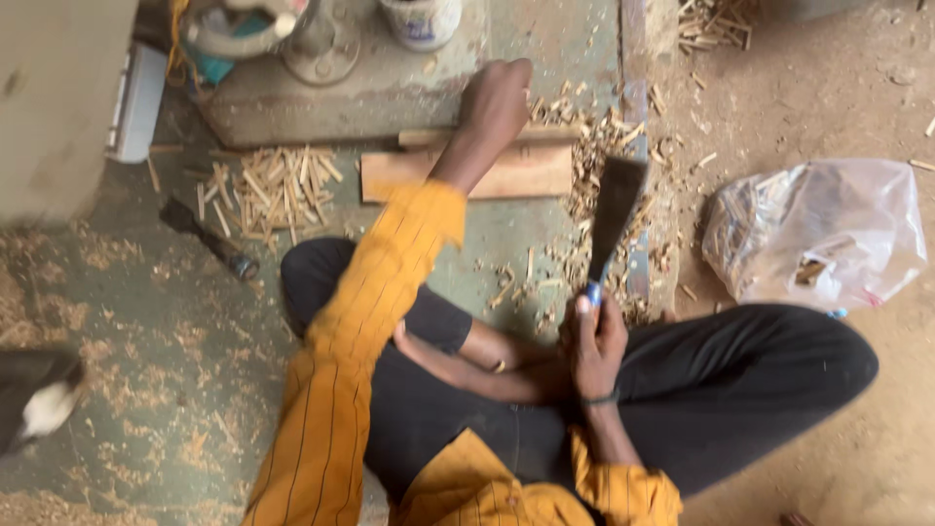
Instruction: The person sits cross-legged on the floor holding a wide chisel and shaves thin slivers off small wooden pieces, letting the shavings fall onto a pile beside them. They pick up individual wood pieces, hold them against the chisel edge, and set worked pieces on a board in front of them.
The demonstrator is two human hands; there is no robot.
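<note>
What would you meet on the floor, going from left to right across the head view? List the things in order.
Dark chisel-like tool → pile of split wood sticks → flat wooden board → broad blade held in the right hand → clear plastic bag.

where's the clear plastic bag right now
In the head view the clear plastic bag lies on the dirt floor at far right, beyond the person's knee, right of the blade.

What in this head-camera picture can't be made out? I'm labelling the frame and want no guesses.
- Left hand: its fingers curl away, so what it grips past the wooden board is hidden.
- Broad blade: motion-blurred; the right hand covers its handle.
- Clear plastic bag: contents too hazy to tell.
- White bucket: cut off by the top edge.
</note>
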